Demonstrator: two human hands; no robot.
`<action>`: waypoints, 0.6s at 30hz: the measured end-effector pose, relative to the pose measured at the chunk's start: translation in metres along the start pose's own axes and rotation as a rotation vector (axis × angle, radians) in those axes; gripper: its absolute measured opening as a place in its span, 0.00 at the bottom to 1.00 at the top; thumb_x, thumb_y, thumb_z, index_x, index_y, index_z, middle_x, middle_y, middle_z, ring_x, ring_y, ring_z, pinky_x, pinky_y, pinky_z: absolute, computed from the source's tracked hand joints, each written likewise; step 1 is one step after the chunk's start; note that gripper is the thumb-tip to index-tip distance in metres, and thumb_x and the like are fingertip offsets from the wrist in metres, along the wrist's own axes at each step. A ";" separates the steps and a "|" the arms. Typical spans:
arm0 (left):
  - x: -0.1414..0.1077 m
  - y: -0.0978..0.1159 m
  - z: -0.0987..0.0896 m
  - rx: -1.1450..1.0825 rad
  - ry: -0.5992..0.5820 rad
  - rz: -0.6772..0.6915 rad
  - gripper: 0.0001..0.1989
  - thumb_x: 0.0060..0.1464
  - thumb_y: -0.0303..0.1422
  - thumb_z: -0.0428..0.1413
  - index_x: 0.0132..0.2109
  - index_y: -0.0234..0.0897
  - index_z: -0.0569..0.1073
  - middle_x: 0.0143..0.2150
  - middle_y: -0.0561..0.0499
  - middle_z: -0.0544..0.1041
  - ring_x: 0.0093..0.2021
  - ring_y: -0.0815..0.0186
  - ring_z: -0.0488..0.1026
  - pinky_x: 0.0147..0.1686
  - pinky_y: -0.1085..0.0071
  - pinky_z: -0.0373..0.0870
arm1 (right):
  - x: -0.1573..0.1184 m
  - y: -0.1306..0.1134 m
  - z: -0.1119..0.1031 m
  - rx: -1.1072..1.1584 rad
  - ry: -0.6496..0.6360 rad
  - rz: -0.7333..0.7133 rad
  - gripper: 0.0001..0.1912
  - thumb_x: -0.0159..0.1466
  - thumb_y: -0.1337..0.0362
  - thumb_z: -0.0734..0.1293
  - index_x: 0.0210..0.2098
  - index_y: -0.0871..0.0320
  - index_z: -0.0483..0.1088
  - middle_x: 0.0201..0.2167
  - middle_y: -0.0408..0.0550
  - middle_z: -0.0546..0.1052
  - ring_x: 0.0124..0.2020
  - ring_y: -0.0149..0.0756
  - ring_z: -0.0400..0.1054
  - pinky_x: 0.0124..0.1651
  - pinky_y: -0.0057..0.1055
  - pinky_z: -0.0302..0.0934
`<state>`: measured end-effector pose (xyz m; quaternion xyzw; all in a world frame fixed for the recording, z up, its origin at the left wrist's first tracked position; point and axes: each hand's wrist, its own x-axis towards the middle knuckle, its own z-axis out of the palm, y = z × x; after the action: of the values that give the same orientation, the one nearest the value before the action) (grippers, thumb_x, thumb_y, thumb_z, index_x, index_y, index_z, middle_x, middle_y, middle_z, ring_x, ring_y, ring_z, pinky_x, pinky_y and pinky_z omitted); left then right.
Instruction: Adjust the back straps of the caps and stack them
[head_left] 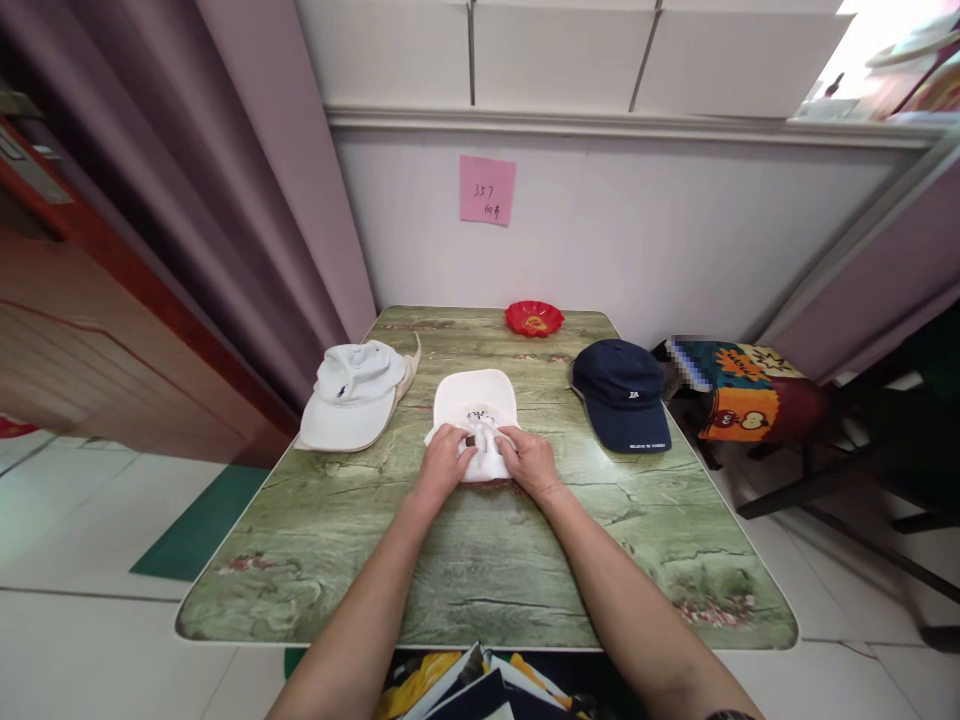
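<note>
A white baseball cap (475,392) lies at the middle of the table, its brim toward the wall and dark lettering on its front. My left hand (444,464) grips the near left side of its crown, thumb pointing inward. On the near right side, my right hand (531,462) pinches the fabric with thumb and fingers. Between the thumbs the crown looks flattened, and a small dark piece shows near the left thumb. Another white cap (351,395) with a small dark logo sits to the left, apart from my hands. To the right rests a navy cap (621,390) with white lettering.
A red scalloped dish (534,318) stands at the back of the green wood-patterned table (495,570). Behind it, a pink note (487,190) is stuck on the wall. A patterned stool (757,390) is beyond the right edge; a wooden door (135,350) is at left.
</note>
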<state>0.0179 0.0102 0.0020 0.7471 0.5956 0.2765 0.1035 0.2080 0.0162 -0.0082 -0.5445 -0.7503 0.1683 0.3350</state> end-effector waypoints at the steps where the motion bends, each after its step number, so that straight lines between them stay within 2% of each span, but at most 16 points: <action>1: 0.001 0.002 -0.001 0.022 -0.014 -0.009 0.07 0.54 0.28 0.58 0.41 0.37 0.74 0.39 0.45 0.73 0.43 0.58 0.72 0.46 0.63 0.68 | 0.000 0.001 0.001 0.011 0.020 0.028 0.14 0.67 0.58 0.61 0.44 0.53 0.76 0.34 0.48 0.81 0.33 0.39 0.74 0.37 0.29 0.59; 5: 0.001 0.013 -0.001 0.136 -0.030 -0.023 0.05 0.54 0.26 0.56 0.40 0.36 0.73 0.41 0.44 0.72 0.44 0.57 0.71 0.46 0.63 0.67 | 0.001 0.005 0.000 0.232 0.204 0.105 0.15 0.67 0.57 0.58 0.39 0.56 0.75 0.27 0.46 0.78 0.28 0.35 0.70 0.36 0.28 0.60; 7: 0.000 0.014 0.000 0.163 -0.006 -0.014 0.05 0.55 0.27 0.55 0.39 0.36 0.72 0.41 0.43 0.71 0.44 0.56 0.71 0.45 0.63 0.68 | 0.005 0.007 -0.003 0.466 0.275 0.140 0.14 0.65 0.57 0.60 0.37 0.58 0.73 0.27 0.45 0.77 0.27 0.34 0.69 0.36 0.28 0.61; 10: -0.002 0.008 0.002 0.124 0.052 0.040 0.05 0.55 0.28 0.53 0.40 0.36 0.70 0.40 0.44 0.71 0.42 0.57 0.71 0.45 0.63 0.68 | 0.013 0.013 -0.014 0.885 0.279 0.235 0.09 0.58 0.59 0.64 0.34 0.58 0.70 0.29 0.45 0.77 0.27 0.33 0.69 0.35 0.30 0.65; 13: -0.003 0.000 0.004 0.038 0.138 0.091 0.05 0.57 0.28 0.51 0.40 0.37 0.69 0.38 0.45 0.71 0.40 0.59 0.70 0.44 0.64 0.68 | 0.019 0.018 -0.031 1.212 0.173 0.305 0.11 0.54 0.61 0.68 0.36 0.57 0.69 0.33 0.46 0.78 0.27 0.33 0.70 0.36 0.32 0.68; 15: -0.001 -0.002 0.004 -0.023 0.211 0.081 0.06 0.57 0.28 0.50 0.41 0.37 0.69 0.37 0.46 0.71 0.37 0.60 0.70 0.43 0.64 0.69 | 0.019 0.019 -0.039 1.316 0.059 0.312 0.13 0.57 0.57 0.68 0.39 0.57 0.70 0.30 0.45 0.77 0.23 0.30 0.68 0.30 0.30 0.67; 18: 0.004 -0.001 0.005 -0.147 0.313 0.022 0.07 0.56 0.29 0.49 0.42 0.36 0.69 0.38 0.45 0.71 0.36 0.61 0.70 0.41 0.64 0.70 | 0.014 0.015 -0.041 1.337 -0.196 0.308 0.18 0.62 0.50 0.66 0.42 0.58 0.70 0.21 0.40 0.74 0.12 0.25 0.55 0.15 0.23 0.53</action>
<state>0.0203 0.0145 -0.0011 0.6919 0.5743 0.4333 0.0609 0.2437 0.0301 0.0170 -0.3038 -0.4262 0.6887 0.5018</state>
